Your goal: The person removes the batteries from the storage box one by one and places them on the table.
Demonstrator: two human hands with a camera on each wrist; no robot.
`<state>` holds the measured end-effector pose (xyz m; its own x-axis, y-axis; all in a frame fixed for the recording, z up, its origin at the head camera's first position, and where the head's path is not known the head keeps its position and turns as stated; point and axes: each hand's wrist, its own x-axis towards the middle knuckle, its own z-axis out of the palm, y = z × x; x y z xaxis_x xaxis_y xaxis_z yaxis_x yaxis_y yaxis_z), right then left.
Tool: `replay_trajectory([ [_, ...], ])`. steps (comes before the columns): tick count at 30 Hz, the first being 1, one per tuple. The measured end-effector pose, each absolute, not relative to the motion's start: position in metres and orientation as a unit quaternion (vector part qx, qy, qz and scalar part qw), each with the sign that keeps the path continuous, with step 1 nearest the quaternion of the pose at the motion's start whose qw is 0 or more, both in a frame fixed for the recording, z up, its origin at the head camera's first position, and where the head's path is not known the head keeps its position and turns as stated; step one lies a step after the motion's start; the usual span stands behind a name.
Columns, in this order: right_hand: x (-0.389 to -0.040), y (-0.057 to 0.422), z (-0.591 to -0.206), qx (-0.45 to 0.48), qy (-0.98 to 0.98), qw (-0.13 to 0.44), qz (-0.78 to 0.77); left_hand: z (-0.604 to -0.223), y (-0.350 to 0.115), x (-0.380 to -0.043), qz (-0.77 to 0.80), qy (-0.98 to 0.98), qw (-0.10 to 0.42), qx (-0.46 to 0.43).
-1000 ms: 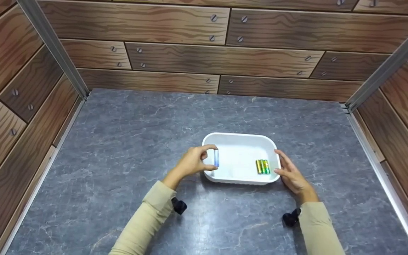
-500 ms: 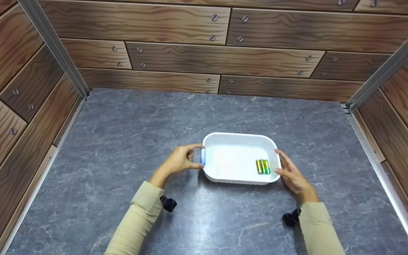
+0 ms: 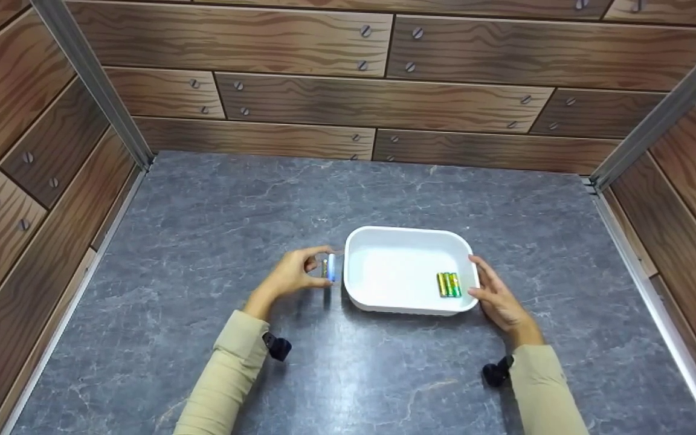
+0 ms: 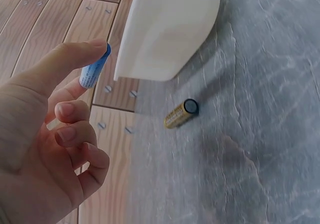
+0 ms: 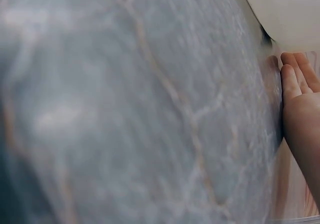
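Between thumb and index finger, my left hand pinches a blue-and-white battery, its other fingers loosely curled. That battery is held up just left of a white plastic tub. Below it, a gold battery with a dark end lies on the table, partly covered by the hand in the head view. My right hand touches the tub's right end, thumb and fingers spread along the outside with fingertips at the rim. Inside the tub, several green-and-gold batteries lie side by side near the right wall.
The grey marbled tabletop surrounds the tub. Wood-plank-patterned walls stand at the back and both sides, with metal posts at the corners.
My left hand has moved left with the blue battery, from over the tub's left side to outside it. The gold battery on the table now shows beside it. The right hand and tub stay put.
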<state>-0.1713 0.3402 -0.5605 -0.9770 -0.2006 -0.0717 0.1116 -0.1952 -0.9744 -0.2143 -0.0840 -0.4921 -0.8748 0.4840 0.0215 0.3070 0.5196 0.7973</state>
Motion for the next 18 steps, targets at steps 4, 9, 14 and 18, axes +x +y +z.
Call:
replay_trajectory([
  [4, -0.171, 0.34, -0.561, -0.041, 0.621, 0.102, -0.776, -0.496, -0.087, -0.216, 0.43, 0.869, 0.102, 0.223],
  [9, -0.172, 0.34, -0.563, -0.05, 0.614, 0.099, -0.781, -0.502, -0.091, -0.219, 0.429, 0.872, 0.107, 0.212],
  [14, -0.171, 0.34, -0.563, -0.048, 0.613, 0.098, -0.783, -0.508, -0.094, -0.222, 0.428, 0.873, 0.111, 0.208],
  [18, -0.171, 0.341, -0.563, -0.046, 0.611, 0.098, -0.784, -0.514, -0.096, -0.224, 0.425, 0.875, 0.117, 0.199],
])
